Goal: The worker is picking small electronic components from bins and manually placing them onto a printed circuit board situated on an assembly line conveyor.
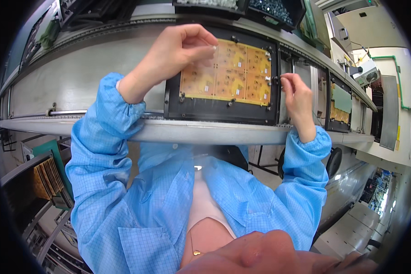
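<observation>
A yellow-orange printed circuit board panel [235, 94] lies flat in a black carrier frame [176, 102] with several dark knobs round its edge. Over the panel's upper left part, my left hand [176, 52] is closed in a pinch on a small white component [214, 47], mostly covered by the fingertips. My right hand [298, 98] is beside the frame's right edge, thumb and fingertips pinched together; whatever they hold is too small to make out. Small white components [267, 79] stand along the panel's right side.
The carrier sits on a conveyor between metal rails [205, 130]. Beyond it are a black bin of dark bluish parts [278, 11] and a tray of white parts [214, 2]. A second carrier [339, 102] is farther right. Boards stand in a rack [49, 178] at left.
</observation>
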{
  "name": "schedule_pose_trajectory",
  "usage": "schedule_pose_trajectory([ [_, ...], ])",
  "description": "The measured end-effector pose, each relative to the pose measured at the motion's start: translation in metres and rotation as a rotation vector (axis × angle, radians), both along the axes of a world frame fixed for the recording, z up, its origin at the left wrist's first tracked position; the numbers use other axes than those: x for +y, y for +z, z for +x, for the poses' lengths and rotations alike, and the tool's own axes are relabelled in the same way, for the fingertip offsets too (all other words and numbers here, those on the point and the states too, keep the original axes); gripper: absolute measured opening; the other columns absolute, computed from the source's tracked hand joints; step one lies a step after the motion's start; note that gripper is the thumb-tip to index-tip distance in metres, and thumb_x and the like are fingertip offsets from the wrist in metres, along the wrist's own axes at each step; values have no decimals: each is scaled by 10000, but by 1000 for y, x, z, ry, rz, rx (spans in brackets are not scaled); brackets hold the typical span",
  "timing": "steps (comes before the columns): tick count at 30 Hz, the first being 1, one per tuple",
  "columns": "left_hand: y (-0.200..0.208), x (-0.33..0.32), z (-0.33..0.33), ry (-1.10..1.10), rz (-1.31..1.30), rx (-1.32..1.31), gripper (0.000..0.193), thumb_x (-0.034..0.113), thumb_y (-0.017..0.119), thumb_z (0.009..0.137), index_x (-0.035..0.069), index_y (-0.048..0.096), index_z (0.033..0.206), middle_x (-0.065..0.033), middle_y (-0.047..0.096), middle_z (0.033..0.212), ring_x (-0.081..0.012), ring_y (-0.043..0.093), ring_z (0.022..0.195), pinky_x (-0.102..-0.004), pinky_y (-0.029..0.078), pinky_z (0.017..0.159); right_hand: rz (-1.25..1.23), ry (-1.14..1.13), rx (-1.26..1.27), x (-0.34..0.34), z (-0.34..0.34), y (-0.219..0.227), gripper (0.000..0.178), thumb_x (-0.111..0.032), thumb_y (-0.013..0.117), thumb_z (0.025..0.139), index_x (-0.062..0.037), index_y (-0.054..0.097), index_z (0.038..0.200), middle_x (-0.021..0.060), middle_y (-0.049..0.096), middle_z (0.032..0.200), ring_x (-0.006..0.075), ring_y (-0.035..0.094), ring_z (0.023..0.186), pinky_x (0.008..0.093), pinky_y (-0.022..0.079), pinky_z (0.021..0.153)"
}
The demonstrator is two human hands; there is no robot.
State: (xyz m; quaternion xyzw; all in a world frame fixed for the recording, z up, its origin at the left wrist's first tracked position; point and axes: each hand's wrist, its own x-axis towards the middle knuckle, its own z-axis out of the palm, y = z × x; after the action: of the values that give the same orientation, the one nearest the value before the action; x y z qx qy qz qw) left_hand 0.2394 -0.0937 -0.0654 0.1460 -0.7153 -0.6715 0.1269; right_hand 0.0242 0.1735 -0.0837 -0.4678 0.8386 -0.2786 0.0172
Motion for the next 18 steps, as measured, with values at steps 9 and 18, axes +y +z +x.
schedule_pose_trajectory([
  [9, 6, -4, -1, -22, -35, -149, 116, 52, 676, 935, -26, 653, 1017, -55, 702, 868, -90, 675, 786, -221, 559, 691, 117, 267, -212, -42, -21, 12, 126, -94, 592, 975, 19, 640, 949, 95, 659, 717, 141, 654, 646, 273, 519, 601],
  [18, 7, 0, -26, -29, -319, -183, 161, 98, 709, 851, -14, 736, 963, -110, 747, 813, -146, 723, 757, -282, 561, 700, -18, 272, 478, -165, -115, 21, 129, -112, 709, 844, -44, 737, 949, 138, 697, 905, 323, 640, 932, 419, 521, 830],
])
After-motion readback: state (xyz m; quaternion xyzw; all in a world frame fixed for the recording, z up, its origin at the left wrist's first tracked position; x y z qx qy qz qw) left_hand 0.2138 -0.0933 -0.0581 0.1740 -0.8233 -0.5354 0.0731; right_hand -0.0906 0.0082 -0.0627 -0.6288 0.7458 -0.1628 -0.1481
